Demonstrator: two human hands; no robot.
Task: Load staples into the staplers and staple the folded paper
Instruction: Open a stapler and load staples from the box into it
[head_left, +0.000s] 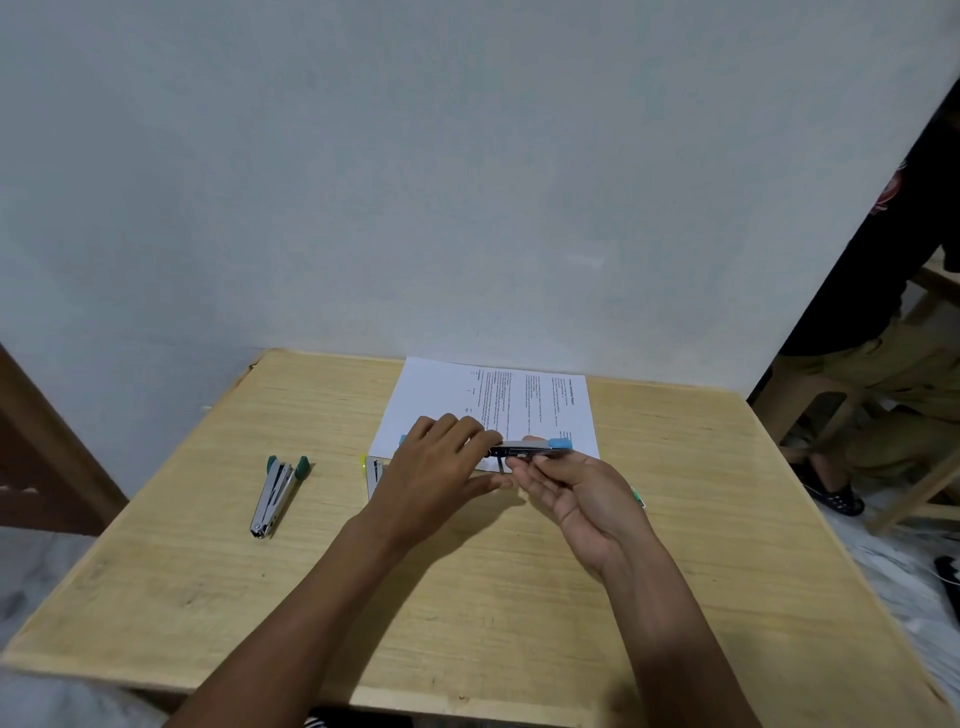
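A blue-tipped metal stapler (535, 449) is held above the near edge of the printed paper (441, 400). My right hand (576, 499) grips it from below with the fingertips. My left hand (441, 462) covers its left end, fingers curled over it. A green-tipped stapler (278, 491) lies opened in a V on the table's left side, apart from both hands. A yellow-tipped stapler (373, 475) lies just left of my left hand, mostly hidden by it.
The wooden table (208, 597) stands against a pale wall. A small green-and-white object (639, 498) peeks out behind my right hand. A person sits on a wooden stool (883, 384) beyond the table's right edge.
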